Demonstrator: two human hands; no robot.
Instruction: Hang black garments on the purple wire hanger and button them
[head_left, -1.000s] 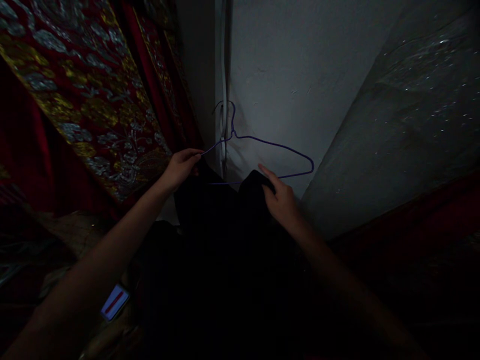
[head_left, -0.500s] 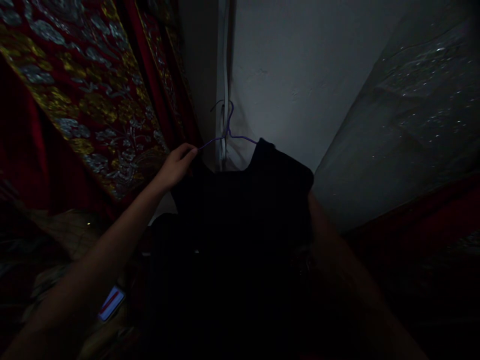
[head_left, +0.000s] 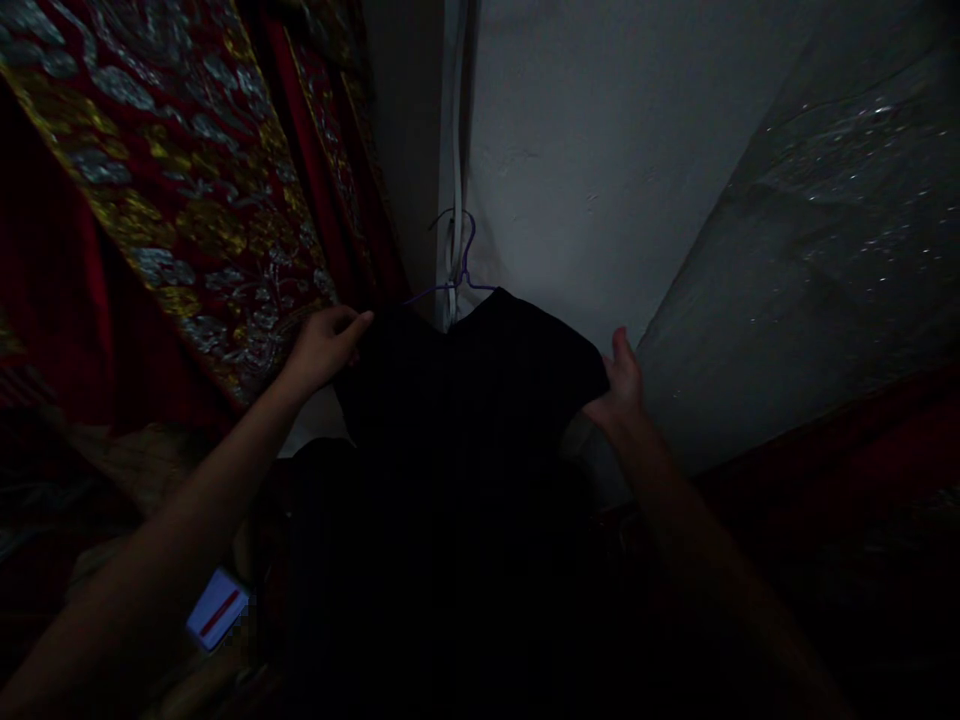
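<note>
A black short-sleeved top (head_left: 465,400) hangs on a thin purple wire hanger (head_left: 466,265), whose hook is caught at a pale vertical pipe or cable. My left hand (head_left: 322,348) is closed in a pinch at the top's left shoulder edge. On the other side, my right hand (head_left: 621,385) is at the sleeve end, its thumb standing up apart from the cloth and its fingers partly hidden behind the fabric. The lower part of the top melts into the dark, so its hem cannot be made out.
Red cloth with gold and silver embroidery (head_left: 202,200) hangs at the left. A pale wall (head_left: 585,150) stands behind the hanger. Sheer, glittering fabric (head_left: 847,230) hangs at the right. A lit phone-like screen (head_left: 217,608) shows at the lower left.
My left hand has moved from the hanger's wire down and left along the shoulder. My right hand has come into sight at the sleeve. The neckline has closed from wide to a narrow V.
</note>
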